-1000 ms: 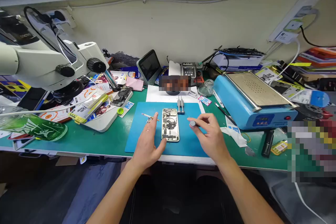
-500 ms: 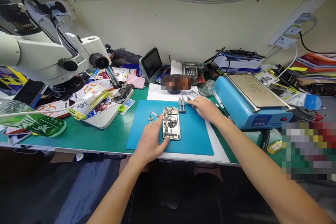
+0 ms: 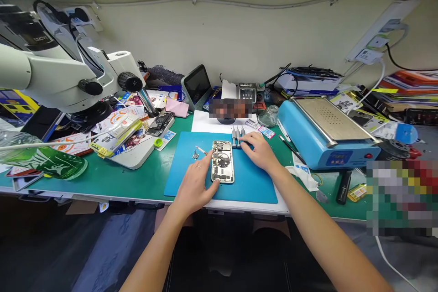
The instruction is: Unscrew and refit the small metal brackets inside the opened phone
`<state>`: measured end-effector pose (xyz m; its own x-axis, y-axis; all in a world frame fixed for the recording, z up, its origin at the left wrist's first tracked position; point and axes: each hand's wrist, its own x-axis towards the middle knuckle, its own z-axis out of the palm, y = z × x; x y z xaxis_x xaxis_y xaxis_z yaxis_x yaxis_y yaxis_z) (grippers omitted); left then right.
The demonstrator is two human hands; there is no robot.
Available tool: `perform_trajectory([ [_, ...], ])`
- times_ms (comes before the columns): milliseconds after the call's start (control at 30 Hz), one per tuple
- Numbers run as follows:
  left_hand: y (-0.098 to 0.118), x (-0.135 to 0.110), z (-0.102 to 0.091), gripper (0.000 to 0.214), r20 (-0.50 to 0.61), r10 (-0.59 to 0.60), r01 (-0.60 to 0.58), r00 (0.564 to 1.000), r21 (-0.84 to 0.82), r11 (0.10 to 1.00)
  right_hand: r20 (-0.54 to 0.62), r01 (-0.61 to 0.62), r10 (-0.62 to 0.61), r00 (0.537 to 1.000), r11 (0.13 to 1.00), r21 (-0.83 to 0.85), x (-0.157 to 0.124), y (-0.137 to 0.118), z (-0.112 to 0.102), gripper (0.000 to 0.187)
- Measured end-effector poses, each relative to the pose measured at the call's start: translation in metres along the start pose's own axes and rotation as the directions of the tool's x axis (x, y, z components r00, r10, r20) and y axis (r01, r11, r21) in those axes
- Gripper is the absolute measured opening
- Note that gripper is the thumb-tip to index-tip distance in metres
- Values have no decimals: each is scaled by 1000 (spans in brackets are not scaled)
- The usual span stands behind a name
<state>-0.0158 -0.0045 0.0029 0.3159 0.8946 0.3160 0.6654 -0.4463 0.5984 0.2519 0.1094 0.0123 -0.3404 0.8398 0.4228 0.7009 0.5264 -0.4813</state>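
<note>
An opened smartphone (image 3: pixel 223 160), its circuit boards and a round coil exposed, lies on the blue mat (image 3: pixel 191 182). My left hand (image 3: pixel 193 180) braces it, fingers along the left edge and thumb at the lower corner. Just beyond the phone's upper right, several grey screwdrivers (image 3: pixel 234 137) lie side by side, tips pointing away. The fingertips of my right hand (image 3: pixel 258 149) are at the handle end of the rightmost screwdriver, partly covering it. Left of the phone are a small metal part (image 3: pixel 195 155) and a thin pale strip (image 3: pixel 202 150).
A microscope (image 3: pixel 68 73) overhangs the left side, above boxes and a green bottle (image 3: pixel 44 159). At right stands a blue heating plate machine (image 3: pixel 328 132). A glass jar (image 3: pixel 269 115) and white paper (image 3: pixel 201 121) are behind the mat. A black cylindrical tool (image 3: pixel 344 187) lies at front right.
My right hand has moved left and slightly nearer, bringing a screwdriver alongside the others. My left hand stays on the phone. The view has tilted slightly upward.
</note>
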Motion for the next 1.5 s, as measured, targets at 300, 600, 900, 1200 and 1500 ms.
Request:
perform_trajectory([
  [300,0,0,6,74,-15,-61,61,998,40,997,131,142,-124,984,979,-146,-5,0,8,37],
  [600,0,2,6,74,-35,-20,22,999,50,999,92,265,-261,961,963,-39,2,9,10,24],
  [900,-1,2,4,78,-15,-29,29,999,17,999,-9,84,-86,996,936,342,-4,-23,-4,25],
  [1200,0,1,2,79,-2,-36,36,999,5,999,-205,-28,229,952,728,685,-39,-71,-9,25],
  [1500,-2,1,5,77,-12,-43,43,999,1,999,-283,20,95,954,925,378,-52,-63,8,23],
])
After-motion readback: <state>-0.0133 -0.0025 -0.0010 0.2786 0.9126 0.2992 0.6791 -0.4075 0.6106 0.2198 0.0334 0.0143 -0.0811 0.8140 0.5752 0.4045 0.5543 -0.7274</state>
